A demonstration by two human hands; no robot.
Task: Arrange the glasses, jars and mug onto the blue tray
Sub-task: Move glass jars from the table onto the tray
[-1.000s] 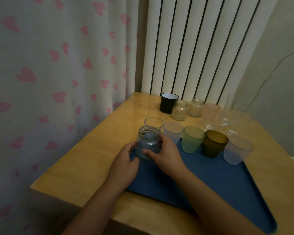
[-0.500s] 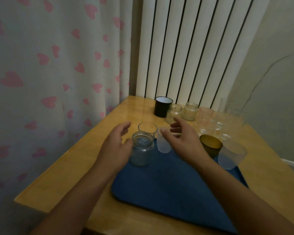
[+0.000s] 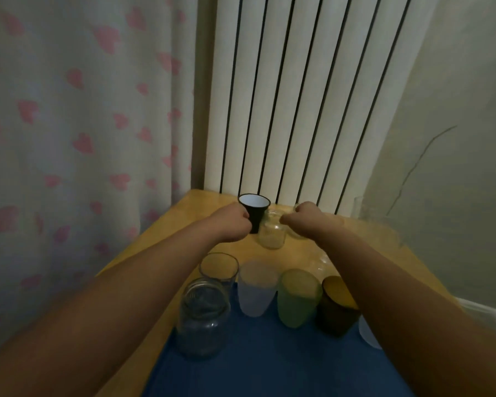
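Mug (image 3: 255, 212) handle hidden behind left hand (image 3: 232, 224); right hand's (image 3: 304, 217) curled fingers' hold unclear.

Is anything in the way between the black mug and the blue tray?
Yes. A row of cups lines the blue tray's far edge: a clear glass, a frosted white cup, a green cup and a brown cup. The black mug, at the left hand, must pass over them.

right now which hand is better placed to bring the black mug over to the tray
Left. The left hand is already against the black mug; the right hand is at the jars beyond the ribbed jar.
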